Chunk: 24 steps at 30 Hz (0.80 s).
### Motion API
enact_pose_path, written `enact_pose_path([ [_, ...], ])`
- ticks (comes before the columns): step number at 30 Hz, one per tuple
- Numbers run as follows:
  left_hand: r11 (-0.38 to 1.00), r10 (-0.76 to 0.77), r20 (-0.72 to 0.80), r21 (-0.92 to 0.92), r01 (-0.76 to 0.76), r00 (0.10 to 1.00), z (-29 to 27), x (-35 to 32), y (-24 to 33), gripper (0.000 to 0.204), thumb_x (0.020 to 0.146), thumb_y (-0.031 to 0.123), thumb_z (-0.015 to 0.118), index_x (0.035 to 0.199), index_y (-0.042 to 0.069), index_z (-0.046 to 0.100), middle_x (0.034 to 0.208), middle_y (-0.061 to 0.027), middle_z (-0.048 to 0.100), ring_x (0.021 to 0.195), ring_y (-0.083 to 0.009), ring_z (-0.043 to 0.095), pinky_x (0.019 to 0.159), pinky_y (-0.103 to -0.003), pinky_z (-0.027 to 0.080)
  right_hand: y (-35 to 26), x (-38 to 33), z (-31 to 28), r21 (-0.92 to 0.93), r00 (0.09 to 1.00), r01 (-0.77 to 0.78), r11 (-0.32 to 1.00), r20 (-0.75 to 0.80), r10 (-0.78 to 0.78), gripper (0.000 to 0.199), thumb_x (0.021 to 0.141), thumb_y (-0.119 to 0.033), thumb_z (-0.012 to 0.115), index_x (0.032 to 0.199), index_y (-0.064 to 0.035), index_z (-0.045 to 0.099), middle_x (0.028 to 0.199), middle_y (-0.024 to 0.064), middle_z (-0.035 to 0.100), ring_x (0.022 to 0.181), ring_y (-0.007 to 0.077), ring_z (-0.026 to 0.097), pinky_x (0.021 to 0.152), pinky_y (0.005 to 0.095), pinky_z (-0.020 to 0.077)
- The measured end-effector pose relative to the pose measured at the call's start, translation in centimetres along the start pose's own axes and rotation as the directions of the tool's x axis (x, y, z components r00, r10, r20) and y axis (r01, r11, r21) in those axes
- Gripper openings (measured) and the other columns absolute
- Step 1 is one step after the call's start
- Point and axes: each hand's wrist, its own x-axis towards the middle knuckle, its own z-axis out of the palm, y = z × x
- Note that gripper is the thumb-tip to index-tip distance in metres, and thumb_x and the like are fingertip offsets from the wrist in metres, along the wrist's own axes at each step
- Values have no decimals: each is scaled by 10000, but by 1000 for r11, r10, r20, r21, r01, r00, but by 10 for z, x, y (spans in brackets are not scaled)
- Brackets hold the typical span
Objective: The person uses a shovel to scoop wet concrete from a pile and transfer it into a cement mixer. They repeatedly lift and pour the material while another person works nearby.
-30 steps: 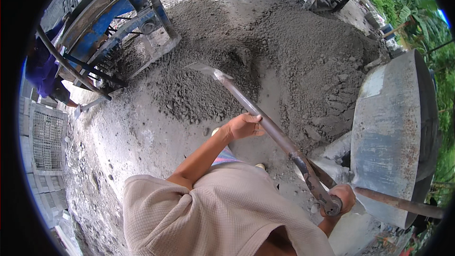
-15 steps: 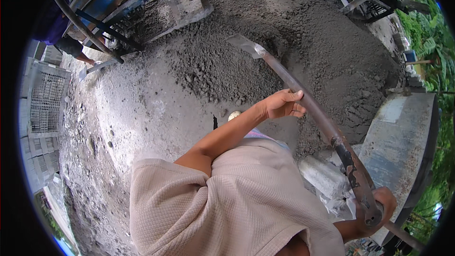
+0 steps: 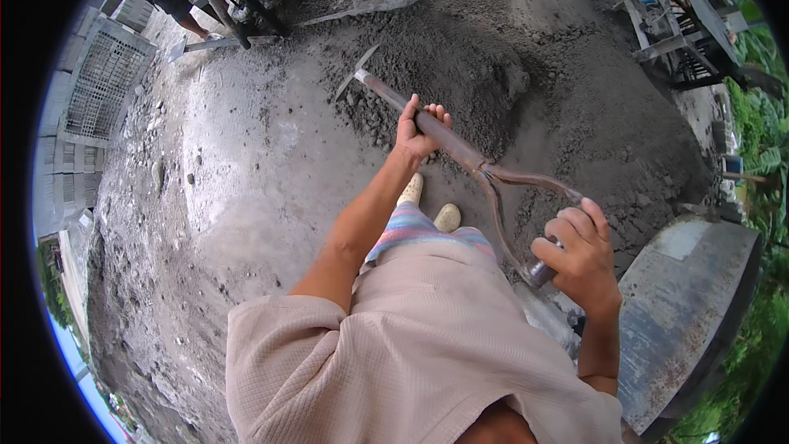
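A shovel with a brown shaft and a forked handle slants across the view in front of me. Its blade, seen nearly edge-on, is at the near left edge of a dark grey heap of gritty mix; whether it touches cannot be made out. Midway along the shaft, my left hand cradles it from below, thumb on one side and fingers on the other. My right hand is wrapped round the crossbar at the forked end. Below the shaft show my feet in pale clogs.
A rusty metal sheet or trough lies close on my right. Far left, a person stands beside a metal-framed machine. Grey blocks and a grid-like crate line the left side; a wooden stand is far right.
The shovel's blade has swung left and turned edge-on. My right hand has come forward and up from beside the metal sheet with the handle; my left hand has moved left and farther out.
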Motion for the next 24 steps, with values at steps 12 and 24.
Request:
enact_pose_path([
  [12,889,194,-537,450,85,821,-136,-46,-5,134,756,138,592,704,85,481,550,-30,471,474,-161,466,485,-305,478,-74,-46,131,275,997,80,958,-42,-72,67,686,-145,543,627,-175,554,659,2,478,782,159,478,896,347,306],
  [24,923,26,-560,332,196,828,-167,-98,-58,114,753,123,572,746,78,468,647,-65,495,631,-198,506,611,-336,475,-122,-61,99,764,501,-547,342,-28,865,595,669,-113,645,1172,-4,347,1157,198,366,1035,301,410,906,391,329],
])
